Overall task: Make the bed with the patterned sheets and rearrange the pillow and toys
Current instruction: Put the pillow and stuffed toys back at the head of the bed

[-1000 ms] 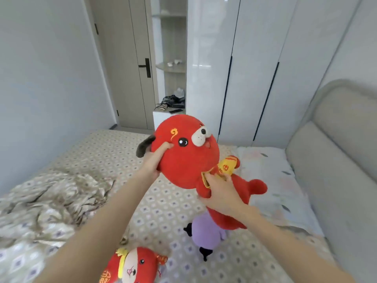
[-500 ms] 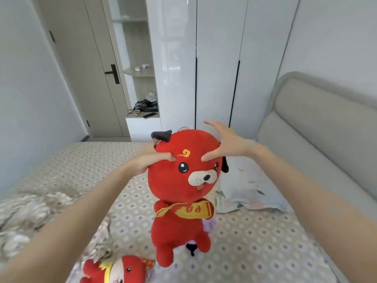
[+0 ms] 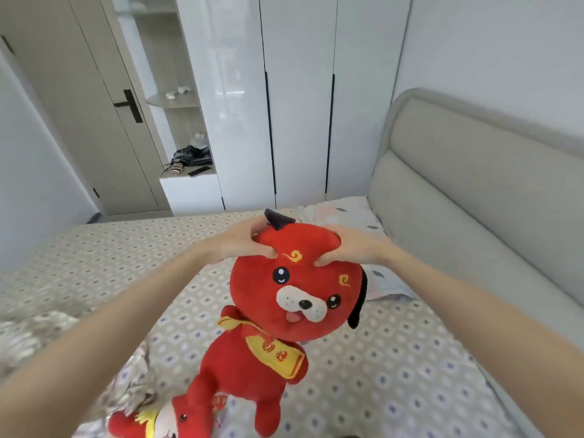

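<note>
The bed [image 3: 395,358], covered in a patterned sheet, fills the view, with a grey headboard [image 3: 474,200] at right and a crumpled blanket [image 3: 28,336] at left. A pale pillow [image 3: 357,213] lies against the headboard. Above the sheet hangs a red plush dog [image 3: 252,289], facing the camera and tilted. The left hand [image 3: 240,245] and right hand [image 3: 354,248] grip its crown, fingers [image 3: 325,260] curled and pinching the plush. A smaller red toy [image 3: 151,422] lies at the bottom edge, beside the dog's feet.
</note>
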{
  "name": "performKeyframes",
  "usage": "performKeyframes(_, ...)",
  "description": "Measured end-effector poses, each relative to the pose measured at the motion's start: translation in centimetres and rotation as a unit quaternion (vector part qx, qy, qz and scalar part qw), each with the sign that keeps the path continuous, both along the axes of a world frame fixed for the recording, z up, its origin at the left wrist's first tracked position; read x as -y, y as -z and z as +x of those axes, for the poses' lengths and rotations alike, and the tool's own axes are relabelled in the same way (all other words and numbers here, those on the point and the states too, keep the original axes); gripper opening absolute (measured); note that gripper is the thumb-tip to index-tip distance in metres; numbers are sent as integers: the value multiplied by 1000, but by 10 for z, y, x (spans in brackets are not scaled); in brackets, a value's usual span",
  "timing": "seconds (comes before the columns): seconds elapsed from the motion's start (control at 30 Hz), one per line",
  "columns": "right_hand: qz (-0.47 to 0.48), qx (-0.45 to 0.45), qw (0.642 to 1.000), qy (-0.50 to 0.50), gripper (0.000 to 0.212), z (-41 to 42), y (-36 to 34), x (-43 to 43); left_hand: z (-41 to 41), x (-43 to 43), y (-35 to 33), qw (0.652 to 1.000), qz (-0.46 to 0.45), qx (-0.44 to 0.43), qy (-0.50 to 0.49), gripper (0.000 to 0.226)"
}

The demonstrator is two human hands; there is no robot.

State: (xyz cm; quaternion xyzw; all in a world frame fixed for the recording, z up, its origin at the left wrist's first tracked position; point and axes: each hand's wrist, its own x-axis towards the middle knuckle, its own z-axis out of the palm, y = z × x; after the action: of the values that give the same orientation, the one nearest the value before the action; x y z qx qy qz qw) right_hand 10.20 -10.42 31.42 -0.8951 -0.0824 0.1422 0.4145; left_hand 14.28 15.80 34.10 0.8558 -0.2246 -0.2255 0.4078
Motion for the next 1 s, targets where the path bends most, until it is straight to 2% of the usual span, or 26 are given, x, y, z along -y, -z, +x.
performKeyframes(0.17,-46,5,991,125,58,-2,21,55,29,60,15,999,-19,39,-29,42)
performKeyframes(0.4,-123,25,958,258,53,5,63,157,57,177,55,999,-40,-25,26,36)
performKeyframes(0.57,-155,-12,902,403,49,24,95,222,93,241,68,996,-47,-68,29,37)
performKeyframes(0.67,-180,-54,862,471,61,39,114,256,119,273,79,994,-49,-92,20,37)
performKeyframes(0.83,-214,-93,839,492,75,69,141,288,152,303,95,992,-54,-111,-5,38)
performKeyframes(1.0,-264,-96,837,469,71,101,154,294,178,319,112,988,-46,-142,-34,35)
